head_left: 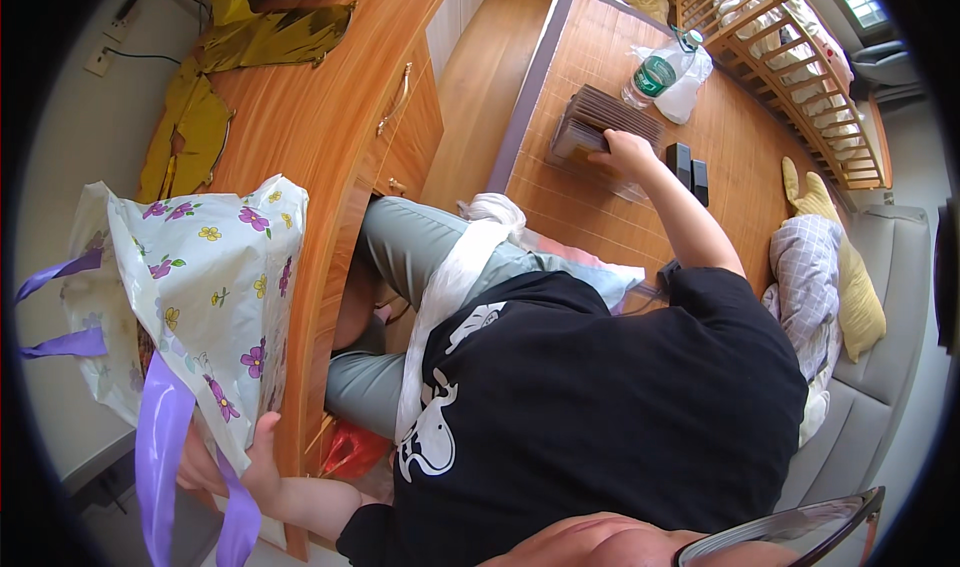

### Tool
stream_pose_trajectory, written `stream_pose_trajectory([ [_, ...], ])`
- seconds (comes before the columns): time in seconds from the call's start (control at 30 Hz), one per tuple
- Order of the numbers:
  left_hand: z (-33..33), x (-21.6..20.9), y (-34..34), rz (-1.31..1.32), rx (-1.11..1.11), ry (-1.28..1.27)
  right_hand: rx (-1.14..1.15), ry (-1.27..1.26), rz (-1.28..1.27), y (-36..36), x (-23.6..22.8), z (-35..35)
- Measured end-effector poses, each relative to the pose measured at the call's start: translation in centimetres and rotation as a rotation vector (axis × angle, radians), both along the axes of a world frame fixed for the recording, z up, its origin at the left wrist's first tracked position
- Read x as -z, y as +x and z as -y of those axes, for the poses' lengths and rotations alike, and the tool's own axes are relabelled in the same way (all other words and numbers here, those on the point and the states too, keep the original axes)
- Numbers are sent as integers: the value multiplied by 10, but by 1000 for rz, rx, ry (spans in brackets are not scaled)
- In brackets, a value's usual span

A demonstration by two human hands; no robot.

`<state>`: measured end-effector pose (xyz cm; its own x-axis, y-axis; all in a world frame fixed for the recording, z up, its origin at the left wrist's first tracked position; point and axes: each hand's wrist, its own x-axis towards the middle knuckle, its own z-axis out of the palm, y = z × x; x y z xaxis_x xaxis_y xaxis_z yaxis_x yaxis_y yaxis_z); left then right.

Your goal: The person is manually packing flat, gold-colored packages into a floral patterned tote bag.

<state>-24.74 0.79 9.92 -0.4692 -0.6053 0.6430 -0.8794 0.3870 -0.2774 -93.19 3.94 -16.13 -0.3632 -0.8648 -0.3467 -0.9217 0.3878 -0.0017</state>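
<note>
At lower left, my left hand (225,465) holds the rim of a white plastic gift bag (235,257) printed with purple and yellow flowers. The thumb shows beside the bag; some fingers are hidden behind a purple ribbon handle (165,437). The bag rests tilted on the wooden desk's edge, its contents mostly hidden. My right arm reaches out to the upper right, where my right hand (627,155) has its fingers closed on the edge of a stack of flat brown packets (608,117). The stack lies on a bamboo mat (590,212).
A large water bottle (655,77) and white plastic bag (690,92) stand beyond the stack, two black boxes (688,174) beside it. Yellow foil (270,42) lies on the wooden desk (290,102). A slatted wooden rail (790,62) and pillows (805,257) are to the right.
</note>
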Motion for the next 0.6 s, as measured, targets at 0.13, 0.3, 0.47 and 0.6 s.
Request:
stream_pose_trajectory([
  [0.13,4,5,-12,-205,134,-164,-192,-92,-157,-14,20,6],
  [0.3,9,27,-11,-261,137,-430,-247,-150,-171,-18,7,-3],
  [0.47,14,65,-18,-70,543,-789,-242,-158,-169,-32,-16,-5],
  [0.6,4,96,-52,-239,595,-825,-255,-91,-195,-30,-42,8],
])
